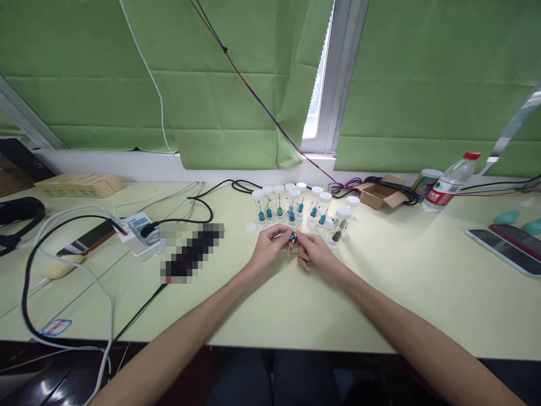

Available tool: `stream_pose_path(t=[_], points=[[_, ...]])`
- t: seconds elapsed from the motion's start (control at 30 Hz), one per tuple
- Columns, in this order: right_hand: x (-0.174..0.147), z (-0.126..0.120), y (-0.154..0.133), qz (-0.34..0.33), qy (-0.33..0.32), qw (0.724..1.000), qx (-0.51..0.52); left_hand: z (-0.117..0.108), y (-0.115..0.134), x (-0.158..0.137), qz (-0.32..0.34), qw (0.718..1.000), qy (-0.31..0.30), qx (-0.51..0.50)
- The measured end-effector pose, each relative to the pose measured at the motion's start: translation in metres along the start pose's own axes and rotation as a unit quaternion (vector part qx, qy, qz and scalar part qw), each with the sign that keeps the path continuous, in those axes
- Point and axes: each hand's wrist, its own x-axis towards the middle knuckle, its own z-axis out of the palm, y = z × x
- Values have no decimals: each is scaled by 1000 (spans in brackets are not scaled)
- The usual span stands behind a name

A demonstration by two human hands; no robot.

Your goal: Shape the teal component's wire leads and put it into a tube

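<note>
Between my fingertips is a small shiny blue-and-dark part point(293, 238), its exact kind too small to make out. My left hand point(273, 246) pinches it from one side, and my right hand point(316, 254) closes on it from the other. Just beyond stand several clear vials point(279, 204) with white caps, holding small blue or green pieces on thin stems. A vial with dark contents point(338, 230) is right beside my right hand. A loose white cap point(251, 228) lies left of the group.
At left are a white power strip point(139, 235), looping cables, a phone point(87, 237) and a pixelated dark object point(190, 254). A small open cardboard box point(376, 195), a can point(426, 183) and a water bottle point(450, 183) stand back right. Another phone point(502, 251) lies far right.
</note>
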Motion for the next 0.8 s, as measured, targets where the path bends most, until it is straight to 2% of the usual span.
stream_pose_path(t=[0.23, 0.8], points=[[-1, -1, 0, 2, 5, 1000, -22, 0, 1, -1, 2, 1000, 23, 20], [-1, 0, -1, -1, -12, 1000, 1, 2, 2, -2, -3, 1000, 7, 4]])
